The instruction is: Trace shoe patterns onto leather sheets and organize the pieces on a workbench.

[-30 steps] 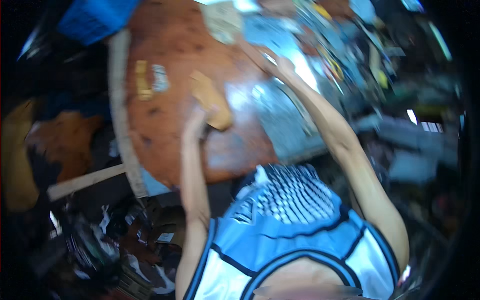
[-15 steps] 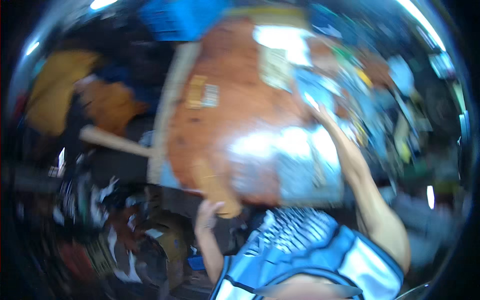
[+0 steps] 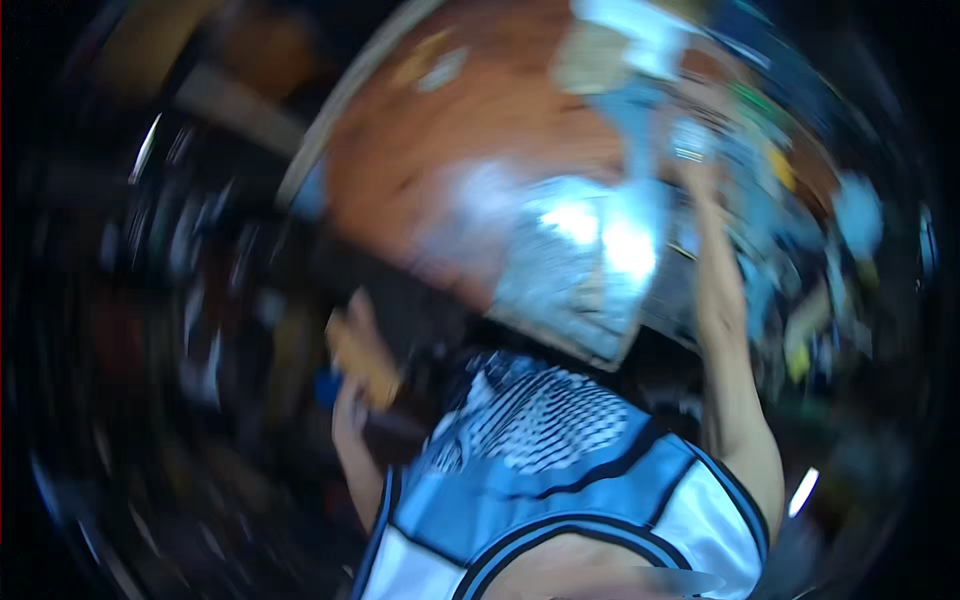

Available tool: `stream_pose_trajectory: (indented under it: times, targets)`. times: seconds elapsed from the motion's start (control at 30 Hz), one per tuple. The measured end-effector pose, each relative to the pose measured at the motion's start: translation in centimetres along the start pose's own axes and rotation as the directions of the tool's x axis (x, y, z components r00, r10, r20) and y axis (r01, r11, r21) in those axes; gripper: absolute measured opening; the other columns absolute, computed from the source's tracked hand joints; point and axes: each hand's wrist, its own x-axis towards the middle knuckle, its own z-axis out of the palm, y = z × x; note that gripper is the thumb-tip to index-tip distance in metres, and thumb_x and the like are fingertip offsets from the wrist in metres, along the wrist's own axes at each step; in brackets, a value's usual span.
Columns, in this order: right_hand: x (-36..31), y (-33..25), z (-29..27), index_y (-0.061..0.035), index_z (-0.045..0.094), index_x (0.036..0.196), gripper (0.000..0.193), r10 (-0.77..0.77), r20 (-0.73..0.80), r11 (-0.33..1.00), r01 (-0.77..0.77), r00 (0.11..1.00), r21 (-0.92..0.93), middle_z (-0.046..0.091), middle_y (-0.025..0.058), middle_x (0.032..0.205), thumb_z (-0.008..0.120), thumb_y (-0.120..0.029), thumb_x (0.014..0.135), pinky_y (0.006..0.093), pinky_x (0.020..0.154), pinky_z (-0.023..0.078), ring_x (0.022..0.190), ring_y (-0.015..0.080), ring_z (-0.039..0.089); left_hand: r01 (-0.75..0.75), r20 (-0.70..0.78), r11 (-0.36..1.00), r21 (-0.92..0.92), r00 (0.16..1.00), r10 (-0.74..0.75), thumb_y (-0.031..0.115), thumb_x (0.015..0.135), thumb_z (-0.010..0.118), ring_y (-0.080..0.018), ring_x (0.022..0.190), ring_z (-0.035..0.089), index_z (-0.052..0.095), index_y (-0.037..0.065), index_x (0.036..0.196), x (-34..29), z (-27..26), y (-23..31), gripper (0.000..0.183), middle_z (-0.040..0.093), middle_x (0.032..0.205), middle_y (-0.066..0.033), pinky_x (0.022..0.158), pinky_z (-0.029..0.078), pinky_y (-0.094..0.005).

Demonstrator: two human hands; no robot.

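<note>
My left hand (image 3: 349, 408) is off the table's near left edge, closed on one end of a long, narrow tan piece (image 3: 363, 360). Motion blurs that piece, so its exact kind does not show. On the far right, my right arm is stretched over the table, with a shiny watch (image 3: 688, 140) at the wrist. My right hand (image 3: 702, 98) is smeared among light-blue pieces (image 3: 632, 112), and its fingers cannot be made out. A shiny grey sheet (image 3: 550, 260) lies on the near part of the reddish-brown tabletop (image 3: 490, 115).
Near the far left edge lie a small orange piece (image 3: 422, 57) and a pale one (image 3: 443, 69). A beige piece (image 3: 592, 58) sits at the back. Mixed scraps, one yellow (image 3: 780, 168), crowd the right side. A pale beam (image 3: 240, 108) stands left of the table.
The whole view has swung, and the table sits higher and tilted. My left hand has carried the tan piece left, away from the table edge. The right hand is deeper among the scraps.
</note>
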Motion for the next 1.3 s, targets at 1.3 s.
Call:
stream_pose_trajectory:
  times: [1.3]
  targets:
    - [-57.0,-40.5,45.4,-0.0075,0.065,0.123,0.038,-0.218,0.744,0.89,0.442,0.632,-0.115,0.064,0.0031,0.075,0.069,-0.016,0.087,0.0264,0.044,0.04,0.052,0.0087,0.051,-0.119,-0.578,0.751,-0.649,0.719,-0.386,0.015,0.091,0.069,-0.0268,0.112,0.062,0.054,0.005,0.136,-2.8,-52.0,-27.5,0.048,0.063,0.128,-0.0083,0.094,0.052,-0.0427]
